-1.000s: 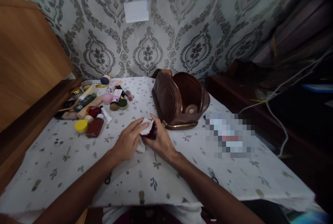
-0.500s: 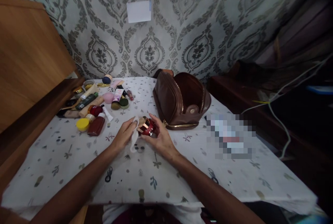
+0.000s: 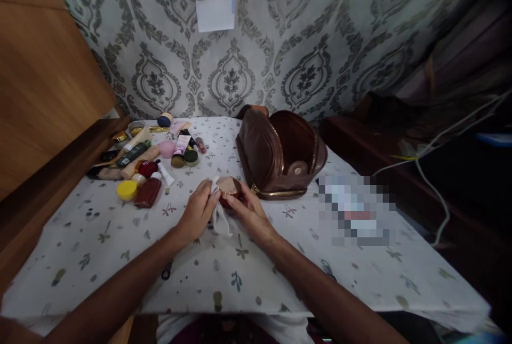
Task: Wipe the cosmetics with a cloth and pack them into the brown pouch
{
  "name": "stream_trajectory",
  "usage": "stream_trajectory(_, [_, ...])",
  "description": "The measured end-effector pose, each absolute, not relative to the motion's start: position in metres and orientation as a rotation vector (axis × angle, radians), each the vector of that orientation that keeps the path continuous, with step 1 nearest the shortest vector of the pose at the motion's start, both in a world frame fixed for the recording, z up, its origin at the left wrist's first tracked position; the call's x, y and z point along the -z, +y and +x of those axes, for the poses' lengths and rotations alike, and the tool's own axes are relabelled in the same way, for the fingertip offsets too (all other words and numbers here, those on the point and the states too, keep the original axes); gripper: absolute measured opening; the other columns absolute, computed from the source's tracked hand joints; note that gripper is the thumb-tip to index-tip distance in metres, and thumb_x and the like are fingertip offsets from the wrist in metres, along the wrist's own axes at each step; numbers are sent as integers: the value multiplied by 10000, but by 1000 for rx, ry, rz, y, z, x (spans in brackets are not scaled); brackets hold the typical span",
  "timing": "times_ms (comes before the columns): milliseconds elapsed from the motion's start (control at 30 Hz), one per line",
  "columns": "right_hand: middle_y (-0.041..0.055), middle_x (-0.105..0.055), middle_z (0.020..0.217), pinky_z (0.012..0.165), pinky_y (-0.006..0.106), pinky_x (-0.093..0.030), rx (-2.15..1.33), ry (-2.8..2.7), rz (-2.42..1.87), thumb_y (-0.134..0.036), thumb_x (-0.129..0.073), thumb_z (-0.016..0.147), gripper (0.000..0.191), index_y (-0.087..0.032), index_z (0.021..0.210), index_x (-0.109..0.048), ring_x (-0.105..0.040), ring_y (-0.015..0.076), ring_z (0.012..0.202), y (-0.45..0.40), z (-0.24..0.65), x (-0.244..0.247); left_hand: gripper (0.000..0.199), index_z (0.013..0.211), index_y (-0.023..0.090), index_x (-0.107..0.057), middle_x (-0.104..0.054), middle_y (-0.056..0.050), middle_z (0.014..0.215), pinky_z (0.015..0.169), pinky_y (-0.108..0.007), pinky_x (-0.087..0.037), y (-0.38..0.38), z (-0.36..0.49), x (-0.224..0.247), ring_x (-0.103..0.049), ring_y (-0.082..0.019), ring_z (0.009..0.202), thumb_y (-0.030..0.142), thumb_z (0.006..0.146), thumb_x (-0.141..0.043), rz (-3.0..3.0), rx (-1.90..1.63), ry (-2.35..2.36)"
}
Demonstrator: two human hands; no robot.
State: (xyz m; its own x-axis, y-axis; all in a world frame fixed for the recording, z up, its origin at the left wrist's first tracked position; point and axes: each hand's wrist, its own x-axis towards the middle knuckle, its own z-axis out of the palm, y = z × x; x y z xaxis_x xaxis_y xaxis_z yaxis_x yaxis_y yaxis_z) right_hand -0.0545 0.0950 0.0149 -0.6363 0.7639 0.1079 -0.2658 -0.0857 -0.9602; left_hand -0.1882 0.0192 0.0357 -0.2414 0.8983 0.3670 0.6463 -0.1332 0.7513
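Observation:
My right hand (image 3: 253, 215) is wrapped round a small red jar (image 3: 229, 188) with a gold rim, its flat top tilted up toward me. A white cloth (image 3: 221, 217) is pinched in my left hand (image 3: 197, 209), pressed against the jar's left side, and its loose end hangs down over the table. Just behind my right hand stands a brown leather bag (image 3: 260, 149) with its top unzipped and gaping. Fingertips on the far side of the jar are partly hidden.
Tubes, brushes and jars lie clustered at the left, among them a yellow-lidded jar (image 3: 127, 190) and a dark red bottle (image 3: 148, 193). A blurred flat item (image 3: 356, 208) lies right of the bag. A wooden panel (image 3: 48, 66) borders the left side.
The jar has been turned so that its top faces up. My left hand has shifted slightly right with the cloth, which hangs further to the right.

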Motion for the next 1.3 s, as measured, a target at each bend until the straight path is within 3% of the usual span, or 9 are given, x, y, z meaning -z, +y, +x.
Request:
stream_trajectory(200, [58, -689, 1148, 946, 396, -509, -1937, -1285, -572, -487, -708, 759, 453, -243, 1132, -625, -641, 228, 1062, 94, -59, -14, 256, 1052, 183, -555, -557, -97, 1113, 963, -347, -445, 17, -188, -33, -550, -196, 1070, 269, 989, -322, 1872, -1378, 1916])
stream_trajectory(367, [49, -697, 1086, 885, 380, -537, -2015, -1065, -578, -468, -734, 737, 352, -229, 982, -651, -656, 207, 988, 98, -60, -14, 353, 1308, 185, -468, -516, -134, 1268, 1028, -410, -447, 15, -191, -25, -513, -229, 1196, 222, 985, -331, 2165, -1273, 1914])
stream_trajectory(500, [11, -702, 919, 793, 335, -561, -2083, -972, -624, -457, -746, 731, 287, -227, 873, -650, -650, 170, 869, 100, -58, -15, 415, 1372, 194, -422, -516, -144, 1294, 1037, -449, -447, 14, -194, -26, -480, -247, 1238, 146, 970, -330, 2428, -1247, 1791])
stream_trajectory(633, [10, -698, 856, 667, 300, -554, -2204, -977, -632, -539, -705, 746, 357, -233, 924, -655, -641, 159, 729, 99, -57, -17, 394, 1360, 176, -430, -509, -161, 1310, 1048, -447, -437, 15, -195, -29, -477, -251, 1247, 174, 973, -356, 2387, -1260, 1758])
stream_trajectory(867, [35, -717, 994, 635, 252, -501, -2269, -1041, -590, -570, -646, 782, 436, -227, 1052, -657, -638, 152, 758, 96, -55, -21, 384, 1276, 123, -460, -535, -167, 1229, 1028, -408, -439, 16, -198, -27, -505, -258, 1192, 349, 967, -426, 2132, -1223, 1859])
stream_trajectory(1133, [-27, -689, 872, 438, 141, -377, -2391, -991, -559, -532, -697, 762, 371, -246, 993, -644, -597, 96, 667, 93, -53, -30, 178, 1036, 158, -587, -571, -76, 964, 812, -312, -492, 15, -197, -34, -566, -184, 910, 273, 955, -477, 2110, -1468, 1752])
stream_trajectory(1300, [-25, -673, 785, 399, 150, -342, -2491, -848, -526, -513, -695, 774, 341, -231, 951, -623, -565, 93, 568, 95, -54, -28, 150, 1035, 181, -616, -572, -51, 951, 771, -291, -489, 15, -198, -30, -572, -164, 883, 168, 917, -524, 2164, -1594, 1770])
